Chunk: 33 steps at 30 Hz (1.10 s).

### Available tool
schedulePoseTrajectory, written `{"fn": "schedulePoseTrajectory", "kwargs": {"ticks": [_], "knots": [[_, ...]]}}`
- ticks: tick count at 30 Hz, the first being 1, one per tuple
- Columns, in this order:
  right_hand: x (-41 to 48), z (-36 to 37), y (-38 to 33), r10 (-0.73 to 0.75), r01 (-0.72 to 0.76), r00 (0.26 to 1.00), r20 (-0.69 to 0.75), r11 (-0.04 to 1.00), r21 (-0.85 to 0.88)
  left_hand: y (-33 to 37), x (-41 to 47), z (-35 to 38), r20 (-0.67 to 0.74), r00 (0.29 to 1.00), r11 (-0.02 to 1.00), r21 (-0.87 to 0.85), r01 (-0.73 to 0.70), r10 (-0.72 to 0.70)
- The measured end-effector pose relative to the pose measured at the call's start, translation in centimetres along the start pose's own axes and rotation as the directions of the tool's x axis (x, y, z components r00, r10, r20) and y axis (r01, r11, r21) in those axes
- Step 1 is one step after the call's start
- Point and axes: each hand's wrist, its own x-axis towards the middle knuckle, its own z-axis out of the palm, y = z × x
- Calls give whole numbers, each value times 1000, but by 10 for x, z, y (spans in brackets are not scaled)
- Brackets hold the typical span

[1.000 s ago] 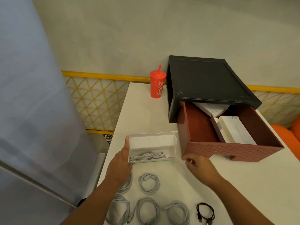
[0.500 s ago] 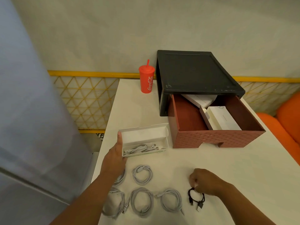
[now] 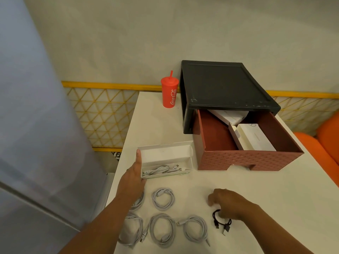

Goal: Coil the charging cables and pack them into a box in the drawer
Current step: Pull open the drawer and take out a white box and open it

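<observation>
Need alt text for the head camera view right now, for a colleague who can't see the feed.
The right hand closes on a coiled black cable on a white table, while the left hand steadies an open white box already holding white cable. Five coiled white cables lie nearby. Behind, a red drawer stands open beside a red cup.

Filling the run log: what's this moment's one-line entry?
left hand: steadies open box | right hand: grasping black cable | white coils: on table | drawer: open
</observation>
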Motion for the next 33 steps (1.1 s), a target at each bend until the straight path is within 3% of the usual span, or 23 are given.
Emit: {"fn": "schedulePoseTrajectory", "kwargs": {"ticks": [6,12,17,23,27,33], "knots": [[8,2,-3,-2,-2,999,-45,995,-101,-2,1,0,0,1000,1000,3,-8,8],[3,-29,-11,-24,40,961,-277,998,53,-4,2,2,3,1000,1000,-13,-16,16],[-3,-67,-46,-182,228,850,-495,973,34,-7,4,3,7,999,998,-56,-32,32],[18,-83,-81,-182,422,637,-749,895,141,-8,4,4,3,999,998,-39,-42,42],[45,-70,-88,-195,374,599,-776,926,55,-10,5,5,7,999,999,-26,-44,44],[55,-61,-86,-261,139,681,-684,963,-229,-10,5,5,14,999,999,-29,-45,45]]}}
